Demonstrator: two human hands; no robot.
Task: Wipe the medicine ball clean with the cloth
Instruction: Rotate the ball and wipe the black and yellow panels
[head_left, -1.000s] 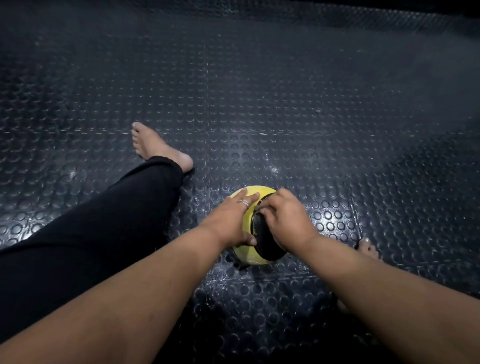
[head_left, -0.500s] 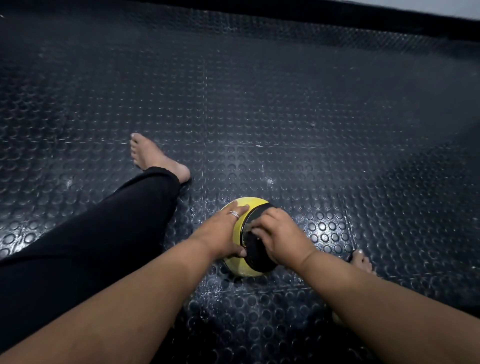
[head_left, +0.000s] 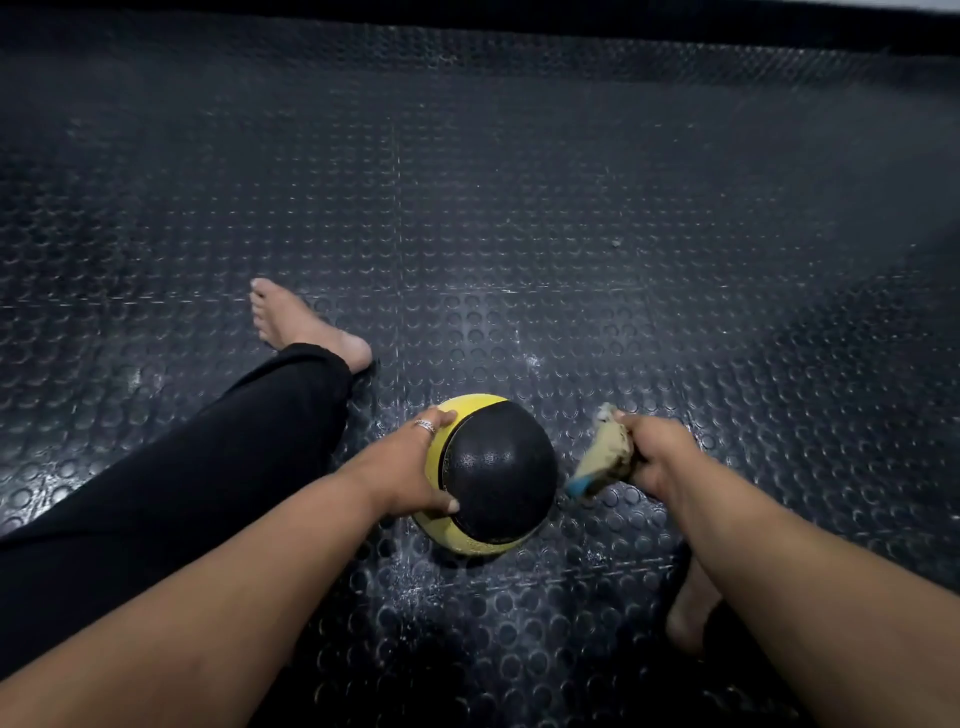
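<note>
The medicine ball (head_left: 498, 467), black with yellow panels, rests on the studded black floor mat between my legs. My left hand (head_left: 410, 473) grips its left side, fingers over the top and thumb on the front; a ring shows on one finger. My right hand (head_left: 649, 452) is off the ball, just to its right, closed around a bunched beige cloth (head_left: 605, 457) with a blue edge. The cloth's lower tip hangs close to the ball's right side.
My left leg (head_left: 208, 467) in black trousers stretches out to the left, bare foot (head_left: 301, 322) beyond it. My other bare foot (head_left: 691, 608) lies under my right forearm. The studded rubber mat (head_left: 519, 208) runs to a dark wall base at the top.
My right hand has come off the ball's black face and moved right, and the cloth now shows in it. My left hand keeps its hold on the ball.
</note>
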